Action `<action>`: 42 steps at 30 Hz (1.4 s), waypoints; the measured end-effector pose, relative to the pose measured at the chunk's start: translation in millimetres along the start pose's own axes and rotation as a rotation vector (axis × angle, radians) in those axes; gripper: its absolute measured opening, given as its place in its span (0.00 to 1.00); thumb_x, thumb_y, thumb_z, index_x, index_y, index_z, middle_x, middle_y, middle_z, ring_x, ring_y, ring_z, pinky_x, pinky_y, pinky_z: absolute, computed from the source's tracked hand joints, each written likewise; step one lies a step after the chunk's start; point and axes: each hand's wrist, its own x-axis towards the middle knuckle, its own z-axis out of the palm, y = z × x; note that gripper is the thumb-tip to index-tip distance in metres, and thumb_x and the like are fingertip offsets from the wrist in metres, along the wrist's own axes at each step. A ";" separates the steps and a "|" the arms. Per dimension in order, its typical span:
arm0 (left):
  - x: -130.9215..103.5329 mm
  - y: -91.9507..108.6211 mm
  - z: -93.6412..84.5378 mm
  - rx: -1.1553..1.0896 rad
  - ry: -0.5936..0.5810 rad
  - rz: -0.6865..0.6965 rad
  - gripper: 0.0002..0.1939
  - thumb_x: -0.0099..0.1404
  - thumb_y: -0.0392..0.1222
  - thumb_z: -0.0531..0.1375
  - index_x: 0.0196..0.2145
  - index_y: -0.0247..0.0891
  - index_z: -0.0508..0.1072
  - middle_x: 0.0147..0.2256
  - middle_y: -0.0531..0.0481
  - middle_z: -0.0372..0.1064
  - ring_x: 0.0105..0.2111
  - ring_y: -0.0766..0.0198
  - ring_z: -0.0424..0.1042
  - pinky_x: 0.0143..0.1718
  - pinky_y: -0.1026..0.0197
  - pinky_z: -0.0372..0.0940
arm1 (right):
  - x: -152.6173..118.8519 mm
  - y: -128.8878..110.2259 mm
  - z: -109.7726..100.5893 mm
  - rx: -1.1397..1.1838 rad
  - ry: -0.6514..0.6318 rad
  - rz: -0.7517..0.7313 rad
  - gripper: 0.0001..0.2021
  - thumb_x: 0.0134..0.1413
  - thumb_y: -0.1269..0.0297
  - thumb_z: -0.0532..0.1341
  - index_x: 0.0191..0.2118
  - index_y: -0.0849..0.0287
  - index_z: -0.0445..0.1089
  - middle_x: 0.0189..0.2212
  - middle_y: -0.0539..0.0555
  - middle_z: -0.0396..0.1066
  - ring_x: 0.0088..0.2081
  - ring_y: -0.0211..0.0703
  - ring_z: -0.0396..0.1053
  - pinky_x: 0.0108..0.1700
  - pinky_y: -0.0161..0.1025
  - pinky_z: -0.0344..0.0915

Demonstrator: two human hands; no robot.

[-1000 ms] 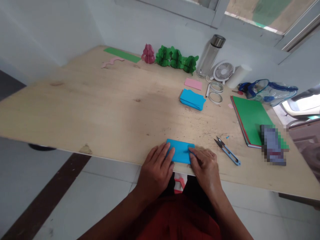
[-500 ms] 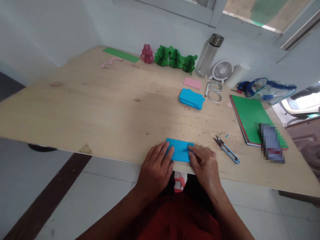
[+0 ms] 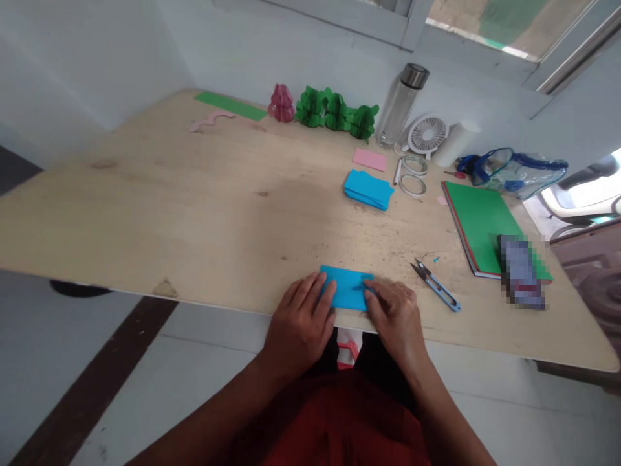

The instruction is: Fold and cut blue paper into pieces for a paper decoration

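Note:
A blue rectangle of paper (image 3: 345, 288) lies flat at the table's near edge, between my hands. My left hand (image 3: 301, 317) rests on its left end with fingers stretched out and flat. At the paper's right end, my right hand (image 3: 395, 317) has its thumb and index finger close together on the edge; its other fingers curl beside them. Thread snips (image 3: 436, 286) with light blue handles lie to the right of my right hand. Beyond the paper sits a stack of blue paper pieces (image 3: 369, 189), with a pink paper piece (image 3: 369, 159) behind it.
Along the wall stand green (image 3: 336, 111) and pink paper shapes (image 3: 281, 103), a glass bottle (image 3: 402, 107) and a small white fan (image 3: 427, 134). Tape rolls (image 3: 413, 186) lie near a clear pouch (image 3: 528, 171). A pixelated object (image 3: 521, 268) overlaps a green book (image 3: 485, 226) at the right.
The whole view has shifted slightly, so things appear a little further left and up. Both hands keep their places on the blue paper.

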 end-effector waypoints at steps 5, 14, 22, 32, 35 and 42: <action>-3.7 0.4 2.4 0.041 0.004 0.044 0.23 0.67 0.42 0.54 0.56 0.26 0.67 0.56 0.28 0.65 0.57 0.42 0.64 0.55 0.43 0.61 | -17.3 -4.3 -2.9 -0.177 0.106 -0.049 0.14 0.63 0.65 0.54 0.49 0.58 0.72 0.41 0.59 0.76 0.46 0.53 0.71 0.50 0.52 0.60; -7.9 -3.9 4.5 0.024 -0.039 0.072 0.25 0.65 0.44 0.54 0.56 0.27 0.67 0.57 0.27 0.63 0.58 0.40 0.62 0.56 0.42 0.59 | -37.9 -27.3 16.8 -0.291 -0.102 -0.372 0.16 0.64 0.67 0.53 0.54 0.60 0.70 0.56 0.55 0.69 0.62 0.56 0.56 0.65 0.58 0.40; -6.1 -0.8 4.7 0.080 -0.044 0.074 0.28 0.66 0.50 0.54 0.55 0.25 0.67 0.56 0.25 0.63 0.57 0.39 0.64 0.55 0.43 0.60 | -46.1 0.4 2.9 -0.424 -0.120 -0.464 0.19 0.64 0.61 0.55 0.58 0.59 0.66 0.60 0.57 0.64 0.65 0.57 0.50 0.66 0.60 0.36; -7.8 -0.1 4.6 0.074 -0.067 0.062 0.29 0.66 0.51 0.56 0.57 0.25 0.66 0.57 0.25 0.62 0.57 0.39 0.63 0.56 0.43 0.59 | -63.1 27.2 -23.8 -0.472 -0.067 -0.375 0.22 0.64 0.61 0.55 0.62 0.56 0.61 0.63 0.57 0.60 0.66 0.57 0.49 0.65 0.61 0.40; -7.3 0.9 4.7 0.067 -0.073 0.069 0.29 0.66 0.50 0.56 0.57 0.25 0.66 0.58 0.25 0.61 0.58 0.40 0.62 0.57 0.43 0.59 | -59.7 14.5 -16.1 -0.433 -0.047 -0.394 0.23 0.64 0.60 0.54 0.62 0.58 0.61 0.63 0.57 0.60 0.66 0.56 0.49 0.66 0.61 0.36; -6.8 -4.6 -3.1 -0.024 -0.085 0.062 0.27 0.67 0.47 0.55 0.59 0.27 0.64 0.59 0.28 0.60 0.60 0.42 0.59 0.57 0.43 0.60 | -50.0 9.0 5.4 -0.412 -0.159 -0.468 0.22 0.66 0.59 0.52 0.61 0.60 0.62 0.62 0.57 0.62 0.63 0.53 0.55 0.67 0.60 0.33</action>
